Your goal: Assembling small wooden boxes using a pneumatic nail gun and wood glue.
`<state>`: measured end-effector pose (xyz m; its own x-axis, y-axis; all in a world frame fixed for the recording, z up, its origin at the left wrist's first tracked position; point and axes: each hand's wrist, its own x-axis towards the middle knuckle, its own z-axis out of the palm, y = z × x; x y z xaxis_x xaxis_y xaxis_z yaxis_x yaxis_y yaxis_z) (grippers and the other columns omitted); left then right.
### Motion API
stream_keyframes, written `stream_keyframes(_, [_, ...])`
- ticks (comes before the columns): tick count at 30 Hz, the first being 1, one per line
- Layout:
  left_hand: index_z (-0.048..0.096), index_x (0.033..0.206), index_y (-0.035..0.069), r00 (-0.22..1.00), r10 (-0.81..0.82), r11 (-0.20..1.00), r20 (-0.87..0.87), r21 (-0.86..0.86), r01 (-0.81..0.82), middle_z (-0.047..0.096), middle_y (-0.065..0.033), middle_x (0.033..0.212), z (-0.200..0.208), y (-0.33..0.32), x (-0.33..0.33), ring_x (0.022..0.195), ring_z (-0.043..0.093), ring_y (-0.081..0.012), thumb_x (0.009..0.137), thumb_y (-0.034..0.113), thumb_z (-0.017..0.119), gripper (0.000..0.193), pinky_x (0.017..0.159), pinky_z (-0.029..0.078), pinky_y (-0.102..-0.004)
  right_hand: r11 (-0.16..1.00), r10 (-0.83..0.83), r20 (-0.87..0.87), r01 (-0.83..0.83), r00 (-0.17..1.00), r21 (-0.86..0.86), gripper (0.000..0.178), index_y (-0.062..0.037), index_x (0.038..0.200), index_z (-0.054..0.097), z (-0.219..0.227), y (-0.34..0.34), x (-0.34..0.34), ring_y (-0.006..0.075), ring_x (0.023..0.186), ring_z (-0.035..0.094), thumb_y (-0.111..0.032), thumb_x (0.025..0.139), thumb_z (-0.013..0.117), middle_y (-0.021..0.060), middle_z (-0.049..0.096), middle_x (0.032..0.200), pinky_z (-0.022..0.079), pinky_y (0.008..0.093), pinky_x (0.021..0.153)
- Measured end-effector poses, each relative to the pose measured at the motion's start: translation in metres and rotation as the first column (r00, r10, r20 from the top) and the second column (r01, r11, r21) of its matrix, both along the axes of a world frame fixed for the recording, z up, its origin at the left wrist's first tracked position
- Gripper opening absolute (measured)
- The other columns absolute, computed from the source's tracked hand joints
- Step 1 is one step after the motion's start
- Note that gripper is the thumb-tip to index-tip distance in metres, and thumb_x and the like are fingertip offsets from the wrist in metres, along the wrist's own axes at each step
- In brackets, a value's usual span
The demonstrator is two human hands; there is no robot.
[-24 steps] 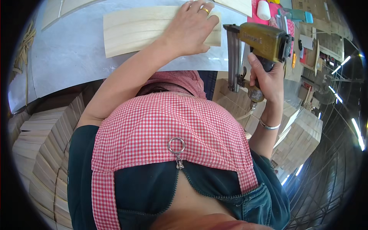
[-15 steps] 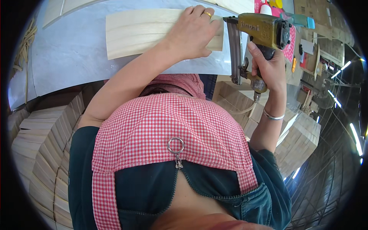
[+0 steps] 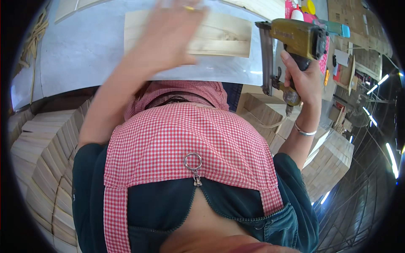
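My right hand [image 3: 304,80] is wrapped round the black grip of a gold-and-black pneumatic nail gun [image 3: 295,33]. The gun's magazine stands over the right end of the table, beside a thin pale wooden board [image 3: 225,36]. This board lies flat on the pale blue-grey worktable [image 3: 88,50]. Over the board's left part is my left hand [image 3: 173,38], smeared by motion, with its fingers blurred toward the top edge. Whether it touches the wood cannot be made out.
Stacks of wooden boards stand below the table at the left [image 3: 46,147] and right. A bundle of thin strips [image 3: 34,50] hangs by the table's left edge. A white bottle [image 3: 297,15] and a teal tool lie beyond the nail gun. More boards lie along the far edge.
My left hand has moved left along the board, off its right end. The nail gun stays in my right hand, slightly farther right and lower in view.
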<state>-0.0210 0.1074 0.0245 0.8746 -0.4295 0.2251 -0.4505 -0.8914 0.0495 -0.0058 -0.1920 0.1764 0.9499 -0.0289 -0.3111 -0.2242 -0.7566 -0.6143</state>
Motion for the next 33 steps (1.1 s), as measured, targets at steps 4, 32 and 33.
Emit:
stream_keyframes(4, [0.045, 0.147, 0.001, 0.881, 0.075, 0.989, -0.466, -0.079, -0.126, 0.048, -0.0193, 0.147, 0.037, 0.073, -0.006, 0.136, 0.045, -0.0358, 0.069, 0.03, 0.088, 0.093, 0.118, 0.033, -0.0466, 1.0, -0.019, -0.009, 0.019, 1.0, 0.024, 0.026, -0.0003, 0.082, 0.068, -0.004, -0.013, -0.014, 0.0092, 0.041, 0.049, -0.021, 0.094, 0.077, 0.001, 0.056, 0.053, 0.038, 0.0225, 0.04])
stream_keyframes(32, [0.044, 0.147, -0.002, 0.74, -0.086, 0.916, -0.667, -0.345, -0.205, 0.053, -0.0232, 0.135, 0.037, -0.019, 0.069, 0.124, 0.051, -0.0385, 0.065, 0.025, 0.088, 0.097, 0.111, 0.044, -0.0429, 0.988, -0.062, -0.12, 0.078, 0.991, 0.136, 0.021, 0.0017, 0.092, 0.068, -0.007, -0.017, -0.012, 0.0089, 0.042, 0.05, -0.017, 0.093, 0.079, 0.001, 0.059, 0.058, 0.039, 0.0235, 0.039])
stream_keyframes(33, [0.042, 0.148, -0.002, 0.722, -0.129, 0.903, -0.68, -0.381, -0.197, 0.051, -0.0236, 0.137, 0.034, -0.014, 0.069, 0.126, 0.05, -0.0393, 0.065, 0.024, 0.088, 0.098, 0.112, 0.043, -0.0442, 0.989, -0.06, -0.102, 0.073, 0.993, 0.125, 0.021, 0.0017, 0.094, 0.068, -0.007, -0.016, -0.013, 0.009, 0.042, 0.05, -0.017, 0.093, 0.079, 0.0012, 0.059, 0.059, 0.039, 0.0235, 0.038])
